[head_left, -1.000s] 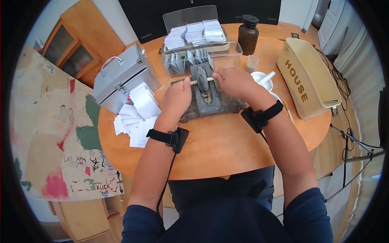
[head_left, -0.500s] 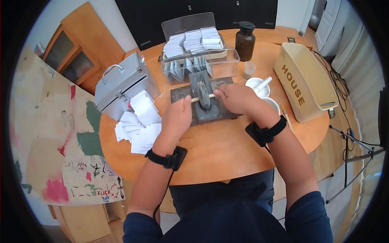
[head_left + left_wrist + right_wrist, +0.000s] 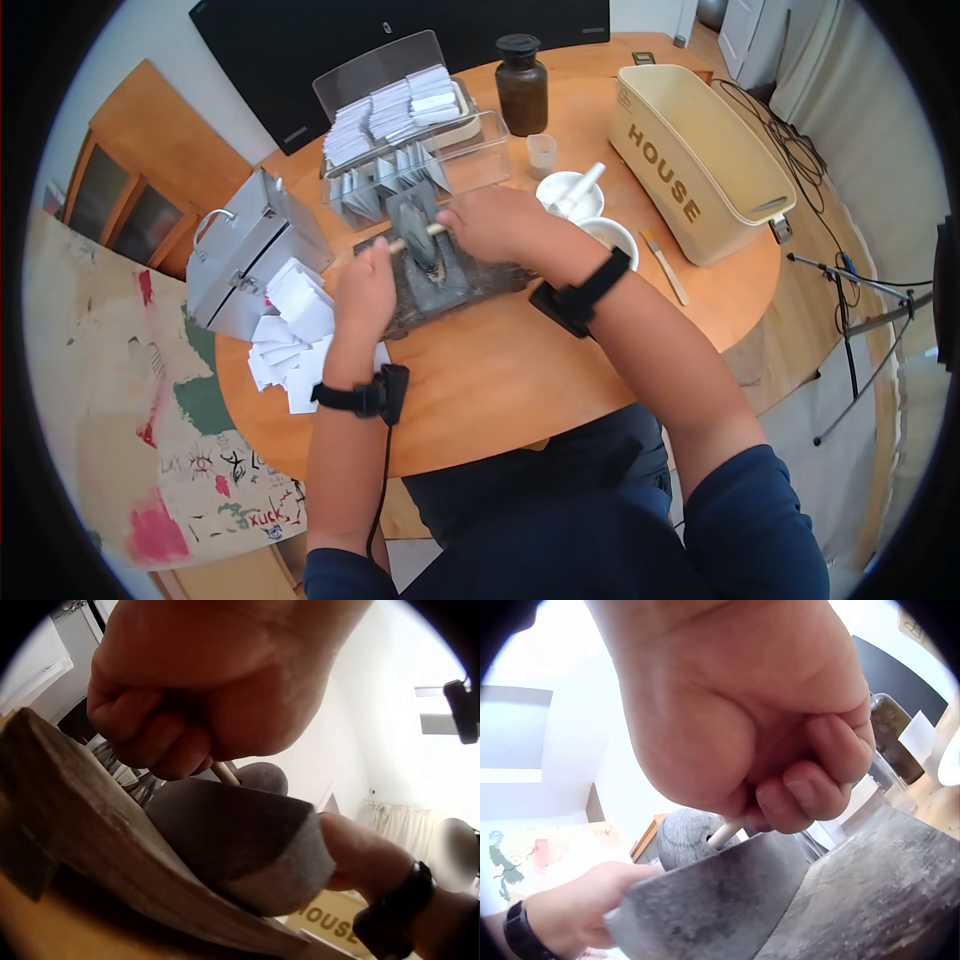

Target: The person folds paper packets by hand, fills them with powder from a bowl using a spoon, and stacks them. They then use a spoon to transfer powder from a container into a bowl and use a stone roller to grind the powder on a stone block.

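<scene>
A grey stone grinding wheel [image 3: 409, 228] stands on edge in a boat-shaped stone trough [image 3: 452, 290], toward its far half. A pale wooden rod [image 3: 724, 833] passes through the wheel's hub. My left hand [image 3: 365, 290] grips the rod's left end with curled fingers. On the other side, my right hand [image 3: 500, 228] is wrapped round its right end. Tan ground material [image 3: 437, 273] lies in the trough on the near side of the wheel. Beneath the trough is a dark rough slab [image 3: 505, 280]. In the left wrist view the trough [image 3: 240, 847] hides most of the wheel.
Folded white papers [image 3: 298, 300] lie left beside a silver case [image 3: 255, 265]. Behind the trough stand clear boxes of packets [image 3: 480, 150]. A brown jar [image 3: 522, 95], plastic cup [image 3: 541, 155], white mortar [image 3: 560, 190], brush [image 3: 665, 265] and cream bin [image 3: 660, 180] stand around the right side.
The wheel rolled toward me along the trough, then back toward its far end, with both hands moving along on the rod. The head view has turned, so the scene sits further left.
</scene>
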Demonstrator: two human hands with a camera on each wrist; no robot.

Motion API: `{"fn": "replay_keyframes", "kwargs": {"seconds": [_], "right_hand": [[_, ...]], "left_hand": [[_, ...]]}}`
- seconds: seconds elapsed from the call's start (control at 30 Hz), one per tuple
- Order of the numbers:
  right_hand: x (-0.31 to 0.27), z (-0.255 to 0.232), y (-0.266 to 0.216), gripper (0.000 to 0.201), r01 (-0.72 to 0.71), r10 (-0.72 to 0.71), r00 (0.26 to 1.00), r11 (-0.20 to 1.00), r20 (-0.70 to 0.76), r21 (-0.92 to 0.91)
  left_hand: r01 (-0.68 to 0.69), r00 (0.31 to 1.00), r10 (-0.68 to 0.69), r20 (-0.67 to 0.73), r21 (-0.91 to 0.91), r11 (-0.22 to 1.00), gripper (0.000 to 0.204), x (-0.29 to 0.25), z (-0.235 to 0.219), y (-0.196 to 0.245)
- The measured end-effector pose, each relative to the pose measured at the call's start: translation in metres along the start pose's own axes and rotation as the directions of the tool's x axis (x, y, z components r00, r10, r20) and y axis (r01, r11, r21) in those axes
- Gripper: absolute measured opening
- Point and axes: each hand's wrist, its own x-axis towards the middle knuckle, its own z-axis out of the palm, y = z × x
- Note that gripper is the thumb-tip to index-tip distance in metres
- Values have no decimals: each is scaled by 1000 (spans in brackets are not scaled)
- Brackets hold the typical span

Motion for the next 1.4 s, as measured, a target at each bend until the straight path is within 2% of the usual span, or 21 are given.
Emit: {"fn": "replay_keyframes", "kwargs": {"seconds": [0.03,0.07,0.13,0.27,0.37,0.4,0.47,0.53,0.6,0.63,0.7,0.87,0.93,1.0,1.07,1.13,1.17,1.23,1.33,1.4], "right_hand": [[5,-3,1,41,-14,14,1000,999,10,33],[4,-2,2,41,-14,14,1000,999,7,37],[2,1,0,42,-6,6,1000,1000,-3,16],[-11,-4,0,42,33,-33,999,999,-3,0],[0,-5,-2,42,-29,28,999,999,41,29],[1,-4,-2,42,-20,19,999,999,41,29],[4,0,1,43,11,-11,1000,1000,-2,1],[-5,1,3,43,35,-35,999,999,-2,-20],[-5,-1,2,43,45,-45,999,999,1,-29],[-4,-5,-1,43,13,-13,1000,1000,6,-1],[2,-5,-3,41,-37,37,999,998,10,40],[-1,-2,2,41,35,-35,999,999,1,-42],[-2,2,2,41,34,-34,999,999,-29,-14],[6,1,0,41,-4,4,1000,1000,-1,-13],[9,-3,-3,41,-32,32,999,999,11,-26],[3,-4,-2,43,4,-2,1000,998,27,-58],[0,-5,-3,43,14,-13,1000,998,24,-65],[-8,-2,-3,43,47,-49,999,995,-16,-91],[11,2,2,44,25,-26,999,999,-26,-26],[11,-1,-1,43,-1,1,1000,1000,-15,-16]], "left_hand": [[-49,996,52,-67,31,998,53,7,-1,4],[-53,996,55,-66,35,998,53,6,-2,5],[-20,1000,21,-15,53,998,53,3,-6,7],[-37,999,36,9,47,998,53,-12,-5,4],[-101,992,105,-71,56,993,53,4,-1,1],[-97,992,102,-79,59,994,53,8,0,-1],[-14,1000,15,10,-13,1000,52,11,-3,-3],[-47,999,47,-20,4,999,53,0,-2,-5],[-11,1000,11,-7,-35,999,53,-6,4,-12],[-56,997,54,-58,-26,998,53,-3,7,-12],[-13,1000,13,-23,-14,1000,54,9,3,-6],[46,998,-48,33,56,997,54,-7,-2,-2],[10,1000,-10,16,8,1000,53,-8,0,-1],[-47,998,50,-37,85,995,52,2,-3,6],[-10,1000,10,-5,88,996,52,1,-8,13],[-43,999,43,-1,88,995,53,-6,-8,11],[-19,1000,17,26,80,997,53,-12,-7,9],[-51,999,52,-4,83,995,52,-10,-4,5],[-67,997,70,-30,86,994,51,-7,-4,10],[-13,1000,14,-11,47,999,51,0,-8,15]]}}
